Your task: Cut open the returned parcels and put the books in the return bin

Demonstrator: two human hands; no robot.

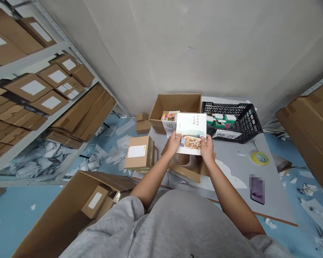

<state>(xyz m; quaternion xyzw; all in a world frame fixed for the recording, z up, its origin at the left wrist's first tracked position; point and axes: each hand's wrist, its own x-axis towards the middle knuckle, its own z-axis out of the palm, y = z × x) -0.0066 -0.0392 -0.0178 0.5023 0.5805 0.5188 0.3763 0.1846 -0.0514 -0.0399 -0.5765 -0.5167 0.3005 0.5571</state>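
Both my hands hold up a white paperback book (191, 133) with a Chinese title and a colourful illustration on its lower cover. My left hand (174, 142) grips its lower left edge, and my right hand (206, 148) grips its lower right corner. Behind the book stands an open cardboard box (174, 104) with a colourful book (170, 116) inside. A flattened, torn cardboard carton (187, 167) lies on the grey table (239, 168) beneath my hands.
A black plastic crate (231, 122) holds green-and-white packages on the table, beside a yellow tape roll (260, 158) and a phone (257, 190). Metal shelves (29, 82) of cardboard parcels stand left, and a large open carton (70, 215) sits below. Paper scraps litter the blue floor (24, 211).
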